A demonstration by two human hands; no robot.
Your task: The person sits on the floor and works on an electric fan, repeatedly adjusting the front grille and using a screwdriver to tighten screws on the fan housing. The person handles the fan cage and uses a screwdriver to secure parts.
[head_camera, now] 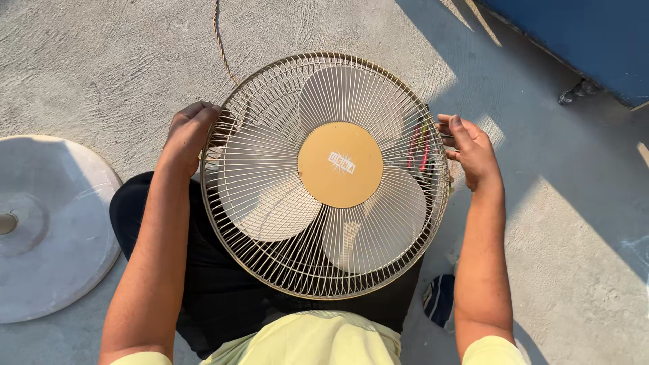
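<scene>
Closest to you is your pale yellow shirt (307, 341), and above it your lap in black trousers (216, 290), where the fan head (324, 176) lies face up, its round wire guard tilted a little toward your left. Through the cream wires you can see the pale blades (270, 209) and, at the centre, a flat tan disc (340, 164) covering the hub. Your left hand (189, 135) sits on the guard's left rim, the fingers curled over the edge and clenched on the wire ring — the tips are hidden behind the guard. Your right hand (470, 150) is at the opposite rim, just beside it; the fingers (447, 128) are loosely bent and spread toward the ring, and you cannot tell for sure whether they touch it or grip it. Behind the guard near that hand a red-handled tool (419, 145) shows through the wires, too masked to name exactly. By your right elbow a dark blue sandal (438, 301) peeks out on the concrete floor (574, 223). To your left, well apart from the fan, a round grey base plate (47, 230) lies flat on the floor with a socket near its middle. Farther off a twisted cord (220, 37) runs away from the top of the guard, and at the far right corner stands a blue cabinet (588, 40) on a small foot, throwing shade across the sunlit concrete.
</scene>
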